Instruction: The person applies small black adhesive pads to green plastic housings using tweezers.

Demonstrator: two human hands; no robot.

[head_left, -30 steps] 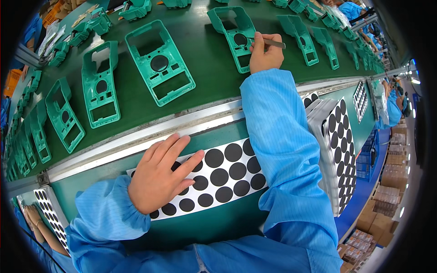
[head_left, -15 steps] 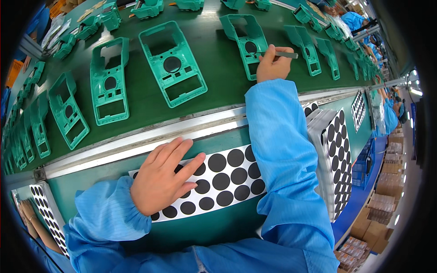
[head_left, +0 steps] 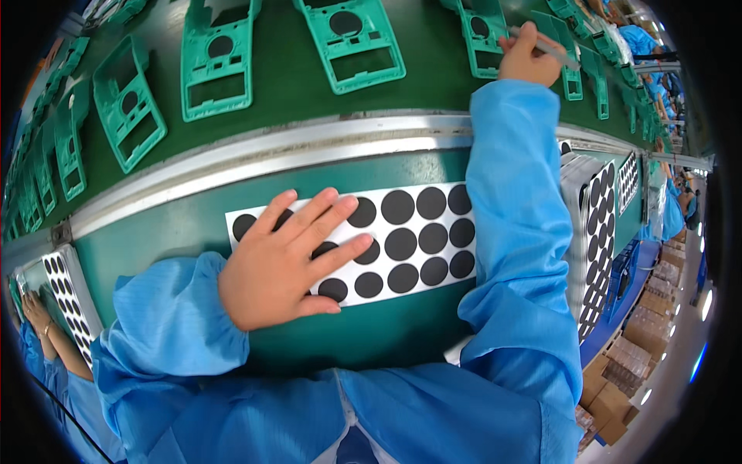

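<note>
My left hand (head_left: 286, 263) lies flat with its fingers spread on a white sheet (head_left: 311, 203) of round black stickers. Several of its dots are covered by the hand and by my right sleeve. Up on the green belt, my right hand (head_left: 531, 60) pinches slim grey tweezers (head_left: 558, 51), blurred by motion. Their tip points toward a green plastic housing (head_left: 485, 56) that bears a black disc (head_left: 479, 27). Whether the tip touches the housing I cannot tell. To the left, another housing (head_left: 363, 71) also carries a black disc (head_left: 345, 23).
More green housings (head_left: 219, 93) stretch along the belt both ways. A metal rail (head_left: 309, 139) separates belt and worktop. Right of my arm stands a thick stack of sticker sheets (head_left: 591, 232); another stack (head_left: 71, 301) is at left, beside another person's hand (head_left: 35, 313). Cartons (head_left: 641, 332) stand at far right.
The view has shifted, so belt and housings sit higher in the picture. My right hand and the tweezers sit lower on the housing, off its disc. My left hand's fingers are spread wider on the sheet.
</note>
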